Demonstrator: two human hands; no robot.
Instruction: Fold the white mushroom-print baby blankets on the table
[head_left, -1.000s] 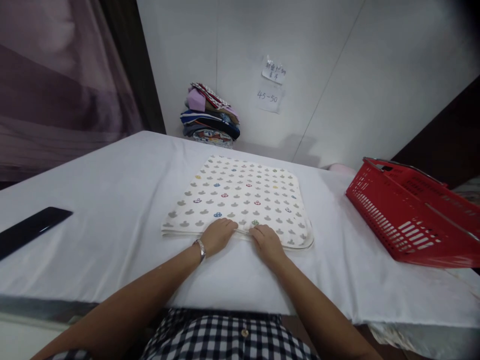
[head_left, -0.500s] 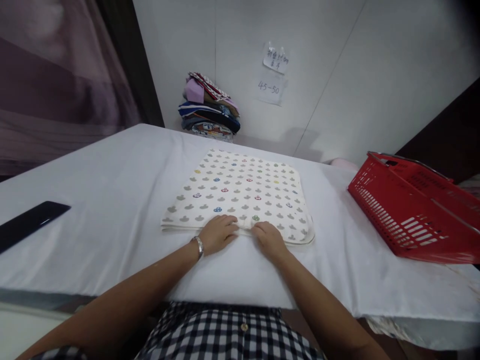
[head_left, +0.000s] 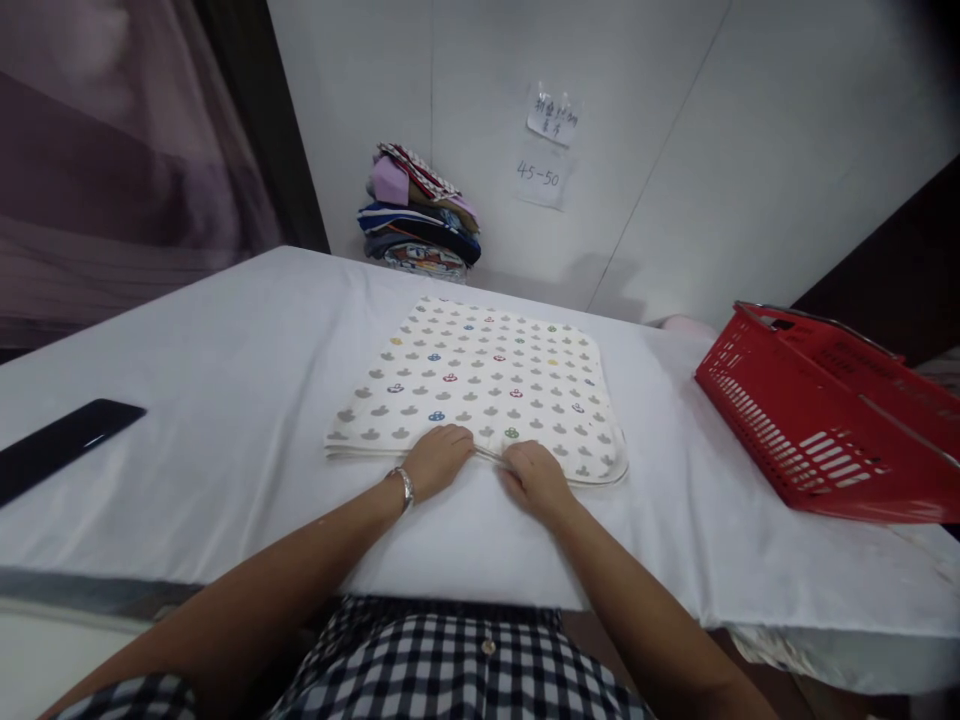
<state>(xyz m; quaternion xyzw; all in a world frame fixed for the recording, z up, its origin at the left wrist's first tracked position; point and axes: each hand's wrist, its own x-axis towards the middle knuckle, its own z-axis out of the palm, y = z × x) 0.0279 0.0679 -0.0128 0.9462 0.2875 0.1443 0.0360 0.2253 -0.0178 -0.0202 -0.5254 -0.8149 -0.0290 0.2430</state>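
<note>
Held the near edge of the white printed cloth [head_left: 480,385] around its middle, left hand [head_left: 437,462] and right hand [head_left: 536,480] near each other, with just a short stretch of edge between. Had the cloth flat on the table [head_left: 232,390], straight in front of the checked shirt [head_left: 465,665], in several layers, visible as thin lines along the near side.

Had the fingers of the right hand bent over the edge and closed on it, apparently in a pinch. Had the fingers of the left hand closed on the same edge too, though could not make out the thumb behind them. Could not tell the number of layers caught in either grip.

Seemed best done with an even pinch from both hands, on matched layers only, at the same height. Called, in all likelihood, for a light touch: with fabric so soft-looking, risked rucking the top layer or dragging the whole stack askew. Looked worth checking the rounded near-right corner for layers out of line.

Had the red basket [head_left: 817,420] well apart on the right, the dark phone-like slab [head_left: 67,445] well apart on the left, and the pile of folded fabrics [head_left: 424,215] beyond, by the wall [head_left: 645,120].
</note>
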